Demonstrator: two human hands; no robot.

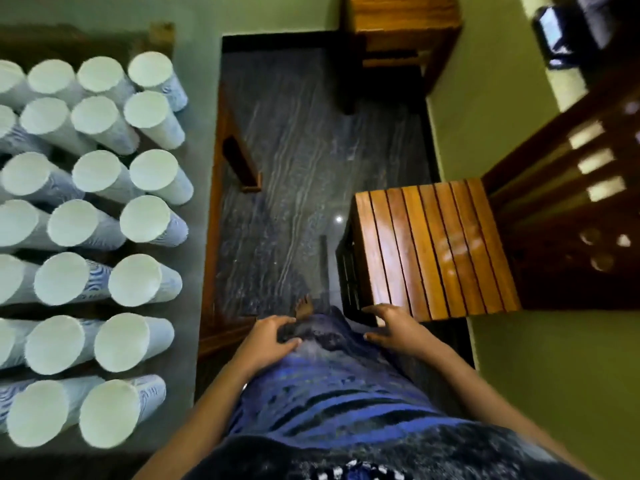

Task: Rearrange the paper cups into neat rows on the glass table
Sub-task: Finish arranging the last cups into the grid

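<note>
White paper cups (pixel 145 284) upside down, in rows on glass worktop (pixel 201 188), far left. Left hand (pixel 273 336), right hand (pixel 394 325) spread, empty, near striped skirt (pixel 329 393). Wooden stool (pixel 433 247) right.

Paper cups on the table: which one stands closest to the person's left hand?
The cup at the table's right edge, second row from the bottom. It sits nearest the left hand; neither hand touches any cup.

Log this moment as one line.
left hand: empty, on lap | right hand: empty, near stool | paper cups: upside down, rows on glass table
</note>
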